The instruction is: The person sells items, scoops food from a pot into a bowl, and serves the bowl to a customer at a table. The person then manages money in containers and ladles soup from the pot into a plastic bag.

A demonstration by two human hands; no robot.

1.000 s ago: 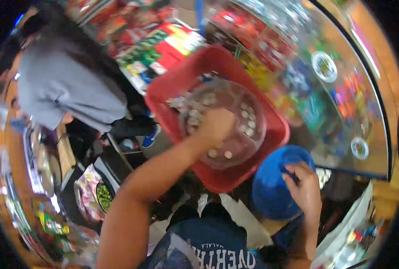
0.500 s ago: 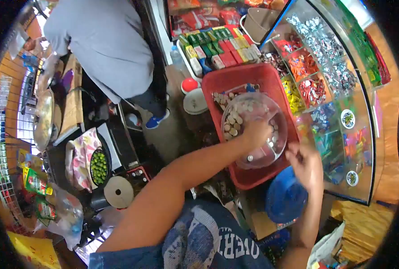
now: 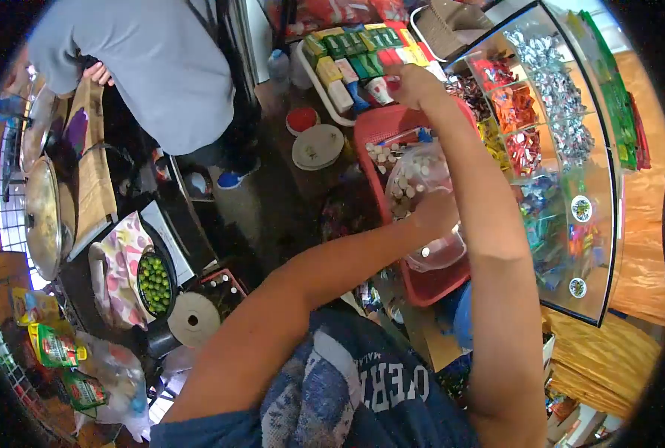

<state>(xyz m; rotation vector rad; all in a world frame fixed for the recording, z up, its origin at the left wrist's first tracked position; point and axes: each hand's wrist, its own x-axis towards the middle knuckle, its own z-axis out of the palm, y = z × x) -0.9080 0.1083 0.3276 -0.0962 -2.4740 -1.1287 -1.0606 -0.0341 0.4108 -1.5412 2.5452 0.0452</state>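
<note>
My left hand is down in a round clear divided container with coins; its fingers are hidden. This container sits inside a red plastic basket, where more coins lie at the upper left. My right hand is above the basket's far end, over a white tray of small green, red, yellow and white boxes. Its blurred fingers are beside a white and red pack, and whether they grip anything is unclear.
A glass case of sorted wrapped sweets stands on the right. Partly behind my right forearm is a blue container. At the upper left, a person in a grey top leans over a counter. Green fruits fill a dark bowl at the left.
My right hand has moved up from beside the basket and blue container to the boxed goods. My left hand remains in the coin container. The view has shifted, and the person's hand now shows.
</note>
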